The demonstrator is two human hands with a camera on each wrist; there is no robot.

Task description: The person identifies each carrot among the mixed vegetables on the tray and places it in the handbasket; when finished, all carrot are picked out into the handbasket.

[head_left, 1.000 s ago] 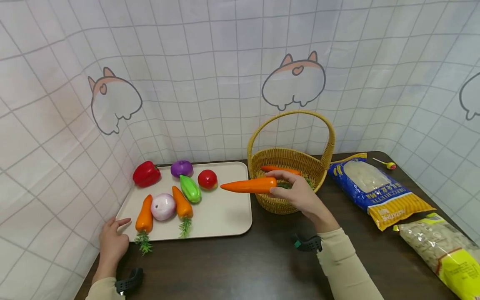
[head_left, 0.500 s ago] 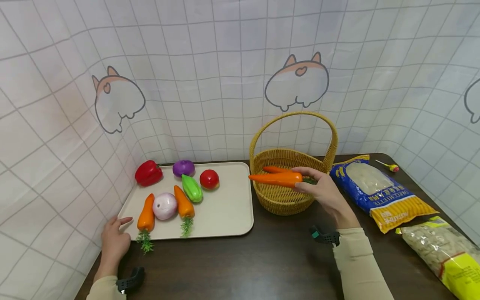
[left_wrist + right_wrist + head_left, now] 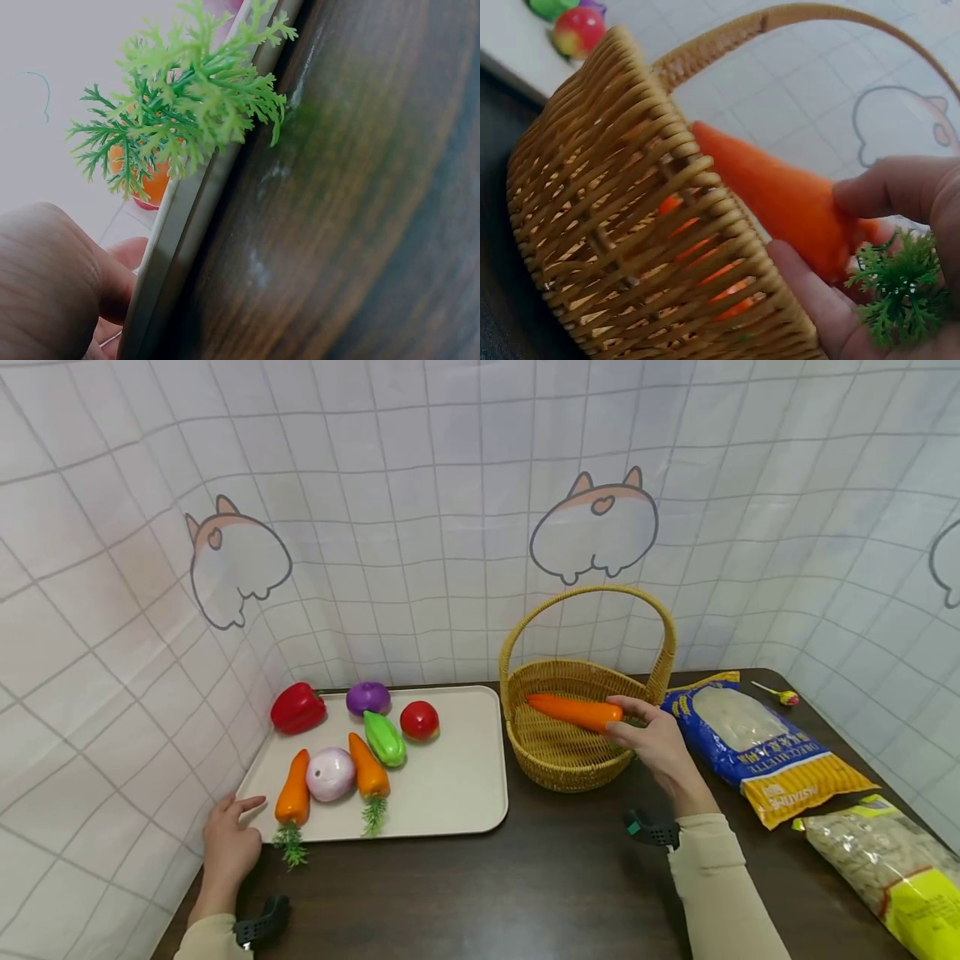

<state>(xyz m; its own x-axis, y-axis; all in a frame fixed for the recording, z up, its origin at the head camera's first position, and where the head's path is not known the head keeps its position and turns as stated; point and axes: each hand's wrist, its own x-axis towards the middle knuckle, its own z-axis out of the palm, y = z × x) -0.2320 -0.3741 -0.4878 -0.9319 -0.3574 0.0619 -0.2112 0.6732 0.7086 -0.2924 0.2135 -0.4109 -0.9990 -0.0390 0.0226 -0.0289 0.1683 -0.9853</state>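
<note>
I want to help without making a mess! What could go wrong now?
The carrot in the right hand might bump the other carrot inside the basket if let go suddenly. Its leafy top, near the rim, might snag on the weave. Also, one carrot's leaves hang past the edge of the tray, so a sleeve could catch them.

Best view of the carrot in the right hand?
Right wrist: the carrot appears large there, body and leaves both visible. Head shows it smaller, leaves mostly hidden by the right hand; left wrist doesn't show it.
</note>
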